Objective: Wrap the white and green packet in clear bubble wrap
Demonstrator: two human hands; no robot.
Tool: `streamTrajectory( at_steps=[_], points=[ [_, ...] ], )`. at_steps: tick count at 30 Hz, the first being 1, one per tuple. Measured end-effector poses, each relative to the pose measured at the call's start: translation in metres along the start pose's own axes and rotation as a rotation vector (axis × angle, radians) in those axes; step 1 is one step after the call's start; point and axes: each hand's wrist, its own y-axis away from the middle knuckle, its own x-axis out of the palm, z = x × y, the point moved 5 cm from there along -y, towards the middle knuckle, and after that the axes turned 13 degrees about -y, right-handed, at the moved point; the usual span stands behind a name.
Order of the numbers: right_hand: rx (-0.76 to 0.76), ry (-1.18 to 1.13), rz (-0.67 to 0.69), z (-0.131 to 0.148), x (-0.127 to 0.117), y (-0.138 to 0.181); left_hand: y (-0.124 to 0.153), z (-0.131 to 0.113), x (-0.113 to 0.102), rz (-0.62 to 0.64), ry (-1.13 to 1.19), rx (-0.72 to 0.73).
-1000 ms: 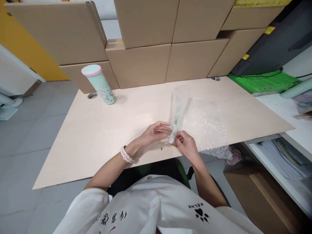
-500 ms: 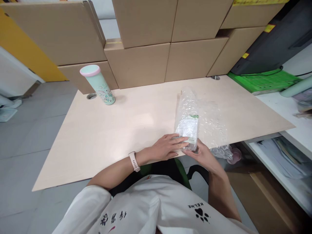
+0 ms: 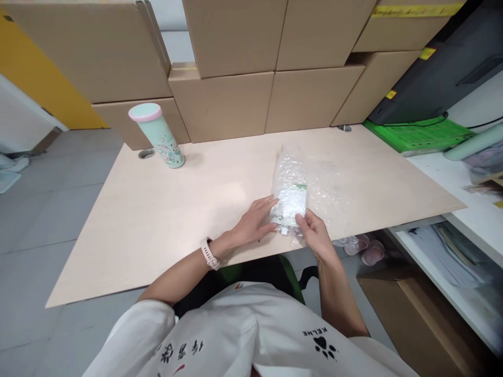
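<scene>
A small white box with a green stripe, wrapped in clear bubble wrap [image 3: 290, 195], lies near the front edge of the pale wooden table [image 3: 188, 209]. My left hand [image 3: 255, 221] rests flat against its left side with the fingers stretched out. My right hand [image 3: 314, 234] pinches the near right corner of the wrapped box between thumb and fingers. The loose part of the bubble wrap sheet [image 3: 334, 191] spreads out on the table to the right of the bundle.
A mint green tumbler with a pink rim [image 3: 157, 134] stands at the table's back left. Stacked cardboard boxes [image 3: 231, 68] line the far edge. A green tray [image 3: 420, 135] and a dark machine [image 3: 436, 68] sit at the right. A cardboard box [image 3: 424, 324] stands on the floor.
A second ago both hands held the box upright on its edge. It now lies flat inside the bubble wrap, and the hands have shifted slightly left with it.
</scene>
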Motion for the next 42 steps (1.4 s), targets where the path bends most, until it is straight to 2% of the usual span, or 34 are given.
streamTrajectory(
  at_steps=[5,7,9,12,16,17,19,23,25,27,28,29,33,36,38,39,42],
  points=[
    [0.11,-0.124,0.315,0.013,0.038,-0.006,0.0,0.004,-0.019,-0.11,-0.21,0.022],
    [0.142,-0.145,0.408,0.017,0.051,-0.006,0.0,0.005,-0.022,-0.1,-0.317,0.041],
    [0.129,-0.108,0.435,0.018,0.057,-0.007,-0.001,0.007,-0.02,-0.051,-0.393,0.046],
    [0.028,0.117,0.321,0.017,0.054,-0.008,-0.002,0.009,-0.013,0.0,-0.455,0.011],
    [-0.205,0.512,-0.041,0.026,0.038,0.0,-0.006,0.01,-0.001,-0.013,-0.501,-0.045],
    [-0.265,0.568,-0.093,0.029,0.036,0.003,-0.006,0.01,0.002,-0.011,-0.507,-0.055],
    [-0.379,0.608,-0.083,0.033,0.038,0.008,-0.009,0.01,0.004,0.012,-0.506,-0.076],
    [-0.483,0.575,0.072,0.032,0.046,0.011,-0.02,0.012,-0.003,0.096,-0.461,-0.096],
    [-0.48,0.574,0.086,0.029,0.046,0.01,-0.032,0.016,-0.014,0.066,-0.444,-0.106],
    [-0.477,0.575,0.086,0.026,0.044,0.009,-0.045,0.025,-0.027,-0.026,-0.464,-0.11],
    [-0.477,0.573,0.085,0.024,0.043,0.008,-0.052,0.029,-0.031,-0.066,-0.496,-0.077],
    [-0.478,0.569,0.084,0.023,0.043,0.008,-0.058,0.034,-0.032,-0.056,-0.513,-0.037],
    [-0.494,0.566,0.075,0.024,0.043,0.009,-0.071,0.067,-0.021,0.164,-0.429,-0.166],
    [-0.572,0.634,0.066,0.028,0.048,0.014,-0.071,0.074,-0.014,0.207,-0.348,-0.203],
    [-0.63,0.678,0.104,0.029,0.053,0.017,-0.067,0.07,-0.015,0.116,-0.306,-0.247],
    [-0.648,0.687,0.128,0.029,0.055,0.018,-0.063,0.067,-0.018,0.02,-0.276,-0.315],
    [-0.656,0.685,0.157,0.028,0.057,0.017,-0.035,0.056,-0.03,-0.374,-0.038,-0.63]
  ],
)
